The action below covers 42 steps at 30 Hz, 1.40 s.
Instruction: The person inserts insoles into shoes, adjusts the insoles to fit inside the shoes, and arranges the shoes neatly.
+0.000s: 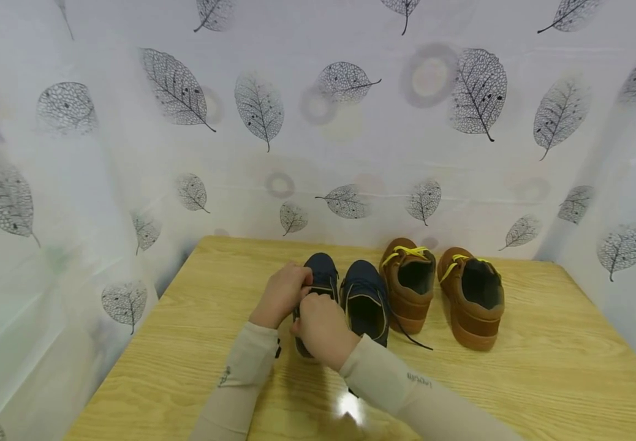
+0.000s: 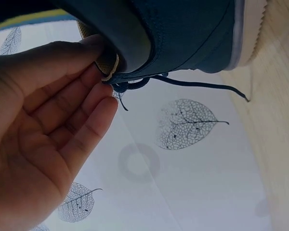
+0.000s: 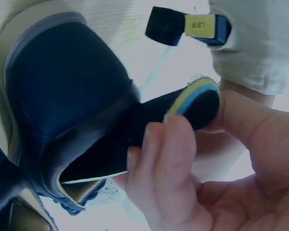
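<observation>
Both hands are at a navy lace-up shoe [image 1: 321, 267] on the left of the wooden table. My left hand [image 1: 283, 293] pinches the shoe's tongue [image 2: 107, 63] between thumb and fingers, near the laces. At the heel end, my right hand [image 1: 323, 327] grips the end of an insole [image 3: 202, 107], black with yellow and blue layers along its edge. That end is lifted out of the opening, while the rest runs down inside the shoe. In the head view the right hand hides most of the insole.
A second navy shoe [image 1: 363, 288] stands close on the right, one lace [image 1: 412, 340] trailing onto the table [image 1: 549, 367]. Beyond it are two brown shoes with yellow laces, one nearer [image 1: 406, 306] and one farther right [image 1: 469, 318]. A leaf-patterned curtain [image 1: 318, 159] hangs behind.
</observation>
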{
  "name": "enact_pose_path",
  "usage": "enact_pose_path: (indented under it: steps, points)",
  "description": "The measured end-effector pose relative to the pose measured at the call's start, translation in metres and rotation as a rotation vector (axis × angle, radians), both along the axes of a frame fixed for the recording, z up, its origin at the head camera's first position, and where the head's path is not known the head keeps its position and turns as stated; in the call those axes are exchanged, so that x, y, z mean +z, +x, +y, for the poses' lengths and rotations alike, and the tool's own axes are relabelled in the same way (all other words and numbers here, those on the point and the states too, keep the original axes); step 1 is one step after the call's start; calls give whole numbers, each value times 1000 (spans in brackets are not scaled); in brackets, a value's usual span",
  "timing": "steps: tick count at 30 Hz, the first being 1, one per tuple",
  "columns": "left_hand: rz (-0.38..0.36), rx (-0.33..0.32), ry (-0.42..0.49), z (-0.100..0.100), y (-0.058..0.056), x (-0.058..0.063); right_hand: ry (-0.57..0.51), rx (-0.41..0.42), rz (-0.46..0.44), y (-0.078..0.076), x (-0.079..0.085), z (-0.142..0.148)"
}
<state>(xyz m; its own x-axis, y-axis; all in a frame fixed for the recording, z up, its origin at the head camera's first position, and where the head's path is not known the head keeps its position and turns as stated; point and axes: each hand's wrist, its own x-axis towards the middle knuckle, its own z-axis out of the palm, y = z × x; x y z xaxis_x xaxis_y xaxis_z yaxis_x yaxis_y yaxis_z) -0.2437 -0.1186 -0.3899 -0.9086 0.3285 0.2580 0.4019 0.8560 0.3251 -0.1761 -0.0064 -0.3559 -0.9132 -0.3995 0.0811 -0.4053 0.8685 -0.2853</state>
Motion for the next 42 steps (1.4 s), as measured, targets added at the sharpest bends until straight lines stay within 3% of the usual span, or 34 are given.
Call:
enact_pose_path:
  steps: [11,23,28,33,42]
  points:
    - [3,12,-30,1,-3,-1,-85,-4,101,-25,-20,0]
    - [77,-16,-24,1,-2,-5,-180,-51,86,-42,-35,3]
    - [78,-9,-24,1,-1,-4,-216,-24,71,-44,-36,4]
    - [68,-15,-19,1,1,-2,-189,-17,52,-45,-39,5]
    - [69,-17,-22,0,1,-1,-60,-100,-71,-50,-34,2]
